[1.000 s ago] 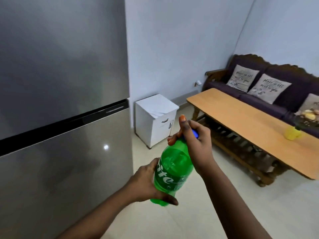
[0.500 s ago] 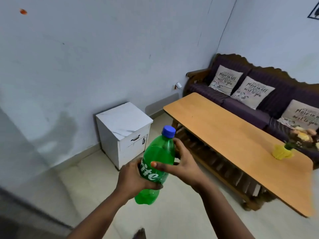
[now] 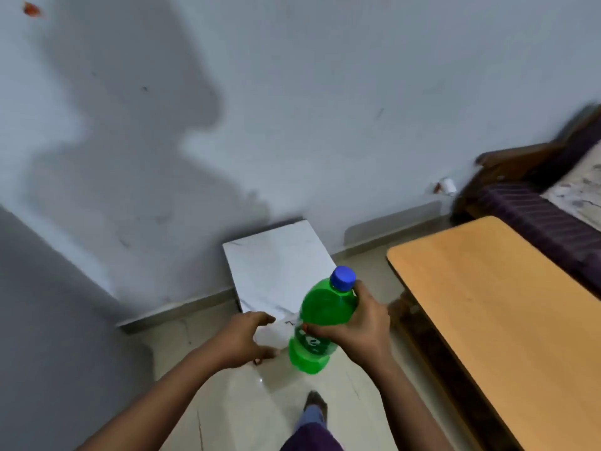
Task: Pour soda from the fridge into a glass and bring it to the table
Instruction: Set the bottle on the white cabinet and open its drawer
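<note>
The green soda bottle (image 3: 320, 323) with its blue cap (image 3: 342, 278) on is gripped around the middle by the right hand (image 3: 361, 323), tilted slightly. The left hand (image 3: 242, 340) is held just beside it, apart, fingers loosely spread, holding nothing. A white cabinet (image 3: 276, 265) is seen beyond both hands, a wooden table (image 3: 494, 304) to the right hand's side

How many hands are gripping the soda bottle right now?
1. The right hand holds the green soda bottle around its middle; the left hand is open beside it, not touching.
</note>
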